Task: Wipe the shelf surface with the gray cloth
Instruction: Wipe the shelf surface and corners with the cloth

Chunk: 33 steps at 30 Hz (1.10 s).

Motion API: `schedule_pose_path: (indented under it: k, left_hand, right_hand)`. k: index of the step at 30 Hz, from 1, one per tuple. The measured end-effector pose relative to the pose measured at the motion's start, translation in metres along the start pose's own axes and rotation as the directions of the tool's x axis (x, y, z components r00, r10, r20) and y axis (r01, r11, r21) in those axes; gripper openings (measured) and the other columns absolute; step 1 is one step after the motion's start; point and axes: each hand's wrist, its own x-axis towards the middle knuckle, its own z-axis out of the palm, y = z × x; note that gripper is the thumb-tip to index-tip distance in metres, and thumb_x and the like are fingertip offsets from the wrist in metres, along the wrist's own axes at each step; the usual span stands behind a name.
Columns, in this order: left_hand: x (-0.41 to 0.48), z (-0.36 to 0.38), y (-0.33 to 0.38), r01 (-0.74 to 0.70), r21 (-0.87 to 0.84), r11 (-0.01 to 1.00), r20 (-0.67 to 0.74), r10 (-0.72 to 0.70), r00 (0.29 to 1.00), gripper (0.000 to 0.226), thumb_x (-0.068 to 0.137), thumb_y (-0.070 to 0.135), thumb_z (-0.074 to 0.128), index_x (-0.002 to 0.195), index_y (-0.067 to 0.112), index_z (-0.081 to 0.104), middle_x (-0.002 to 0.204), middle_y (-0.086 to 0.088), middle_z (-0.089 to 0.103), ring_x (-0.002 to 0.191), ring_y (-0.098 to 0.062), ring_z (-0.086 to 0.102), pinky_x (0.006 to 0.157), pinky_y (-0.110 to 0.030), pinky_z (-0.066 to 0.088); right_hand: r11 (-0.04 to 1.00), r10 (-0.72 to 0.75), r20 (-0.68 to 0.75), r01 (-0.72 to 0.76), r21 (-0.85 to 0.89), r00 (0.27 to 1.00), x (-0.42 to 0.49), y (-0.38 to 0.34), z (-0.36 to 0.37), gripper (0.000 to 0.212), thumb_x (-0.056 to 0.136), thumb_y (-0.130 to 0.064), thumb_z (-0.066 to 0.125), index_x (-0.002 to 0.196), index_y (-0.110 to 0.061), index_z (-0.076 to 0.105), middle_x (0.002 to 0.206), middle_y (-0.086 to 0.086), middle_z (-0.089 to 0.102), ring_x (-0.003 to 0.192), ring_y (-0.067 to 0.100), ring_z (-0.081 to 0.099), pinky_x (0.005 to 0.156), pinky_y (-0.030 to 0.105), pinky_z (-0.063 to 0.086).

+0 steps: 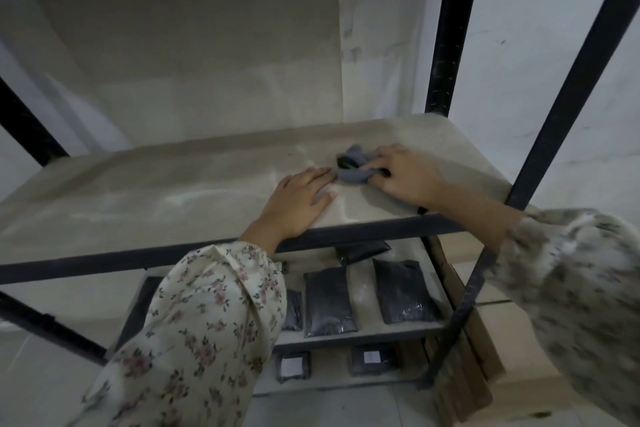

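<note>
A beige shelf board [166, 194] in a black metal rack fills the middle of the head view. A crumpled gray cloth [353, 165] lies on its right part. My right hand [405, 177] rests on the cloth's right side, fingers curled into it. My left hand [298, 201] lies flat on the board just left of the cloth, fingertips almost touching it. Both wrists cross the shelf's dark front rail. Part of the cloth is hidden under my right fingers.
Black rack posts [450, 28] stand at the right, and a slanted one [568, 80] is nearer. Lower shelves hold several dark plastic packets [329, 302]. Cardboard boxes [485, 340] sit on the floor to the right. A beige back panel rises behind the shelf.
</note>
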Motion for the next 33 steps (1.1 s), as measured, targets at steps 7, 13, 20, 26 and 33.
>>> schedule_pose_path:
  k: [7,13,20,26,33]
  left_hand:
    - [0.002,-0.004,-0.007,-0.024,0.022,0.999,0.046,0.023,0.999,0.050,0.097,0.034,0.036,0.146,0.026,0.025,0.155,0.004,0.024,0.144,-0.015,0.018,0.116,-0.037,0.014]
    - [0.017,-0.004,-0.026,0.065,0.000,0.998,0.042,-0.065,0.997,0.053,0.097,0.049,0.026,0.146,0.031,0.024,0.156,0.007,0.022,0.144,-0.013,0.016,0.117,-0.039,0.011]
    - [0.035,-0.005,-0.050,0.100,-0.005,0.995,0.046,-0.100,0.994,0.055,0.094,0.053,0.028,0.145,0.034,0.023,0.156,0.008,0.020,0.144,-0.013,0.015,0.117,-0.040,0.009]
    - [0.039,-0.003,-0.057,0.095,-0.036,0.995,0.032,-0.094,0.995,0.055,0.094,0.054,0.029,0.145,0.034,0.023,0.156,0.009,0.019,0.144,-0.012,0.014,0.118,-0.037,0.008]
    - [0.039,-0.001,-0.057,0.096,-0.070,0.993,0.027,-0.095,0.995,0.056,0.094,0.054,0.031,0.145,0.033,0.025,0.156,0.008,0.021,0.144,-0.011,0.015,0.118,-0.036,0.009]
  right_hand:
    - [0.858,-0.162,0.139,0.070,0.509,0.977,-0.049,-0.026,-0.014,0.020,0.085,-0.007,0.062,0.102,-0.010,0.071,0.102,0.002,0.064,0.094,0.011,0.059,0.086,0.018,0.042]
    - [0.931,0.364,-0.213,-0.355,0.079,0.907,0.015,-0.005,-0.013,0.027,0.097,-0.027,0.040,0.105,-0.010,0.060,0.108,0.016,0.053,0.100,0.033,0.052,0.085,0.039,0.040]
    - [0.803,0.509,-0.175,-0.538,-0.256,0.843,0.084,-0.011,0.018,0.043,0.096,-0.016,0.037,0.139,-0.018,0.036,0.134,0.022,0.036,0.117,0.039,0.038,0.090,0.042,0.038]
    - [0.812,0.568,-0.247,-0.584,0.013,0.785,0.139,-0.017,0.027,0.050,0.100,-0.035,0.029,0.125,0.003,0.048,0.130,0.022,0.045,0.116,0.040,0.046,0.097,0.041,0.037]
    - [0.921,0.276,0.008,-0.267,0.283,0.961,0.150,-0.015,0.025,0.026,0.084,-0.025,0.057,0.098,-0.009,0.072,0.101,0.004,0.065,0.092,0.018,0.059,0.079,0.022,0.044]
